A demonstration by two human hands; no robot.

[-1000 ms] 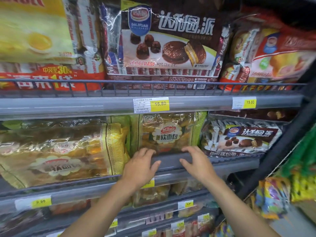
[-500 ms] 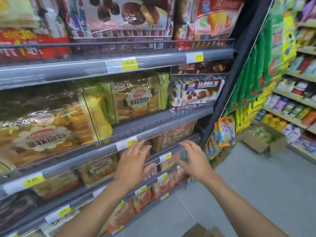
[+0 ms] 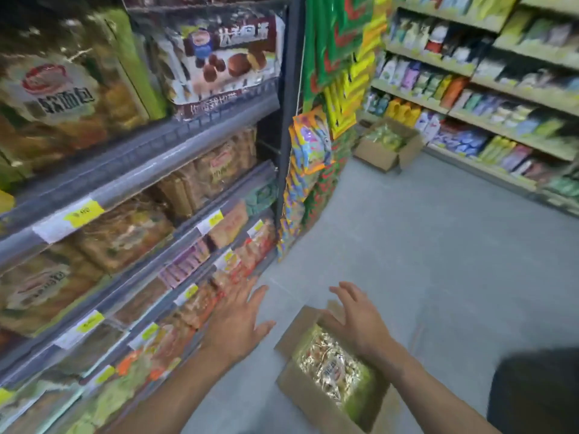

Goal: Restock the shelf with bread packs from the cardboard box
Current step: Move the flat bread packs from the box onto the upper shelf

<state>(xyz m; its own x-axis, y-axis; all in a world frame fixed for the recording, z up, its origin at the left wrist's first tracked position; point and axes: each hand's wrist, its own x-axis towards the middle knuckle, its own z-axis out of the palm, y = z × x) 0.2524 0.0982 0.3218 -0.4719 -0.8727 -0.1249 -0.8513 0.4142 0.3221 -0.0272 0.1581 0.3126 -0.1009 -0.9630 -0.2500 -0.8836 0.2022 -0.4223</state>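
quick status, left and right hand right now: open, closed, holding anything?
Left hand: open, fingers spread, holding nothing.
Right hand: open, fingers spread over the cardboard box, holding nothing.

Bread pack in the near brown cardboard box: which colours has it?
The plastic bread pack is shiny gold with green edges; head view.

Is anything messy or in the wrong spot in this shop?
Nothing looks spilled or broken. Two open cardboard boxes sit on the floor: the near box holds bread packs, and the far box stands by the other shelves, in the aisle.
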